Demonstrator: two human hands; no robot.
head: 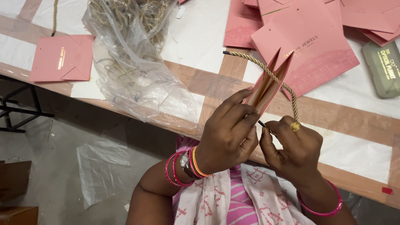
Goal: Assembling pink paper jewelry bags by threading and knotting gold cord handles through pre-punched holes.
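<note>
We see the left hand (228, 135) gripping one folded pink paper bag (266, 85) just above it, long axis tilted up to the right; the right hand (291, 146) pinches the black tip of one gold cord (266, 71), which runs up-left across the bag, above the worktop (200, 37); several flat pink bags (62, 57) lie there

I see a folded pink paper bag (266, 85) held up over the table's (200, 37) near edge. Flat pink bags (308, 46) pile at its far right, one pink bag (62, 58) far left, a clear plastic bag (133, 71) between, and a grey-green rounded case (383, 68) at right.
</note>
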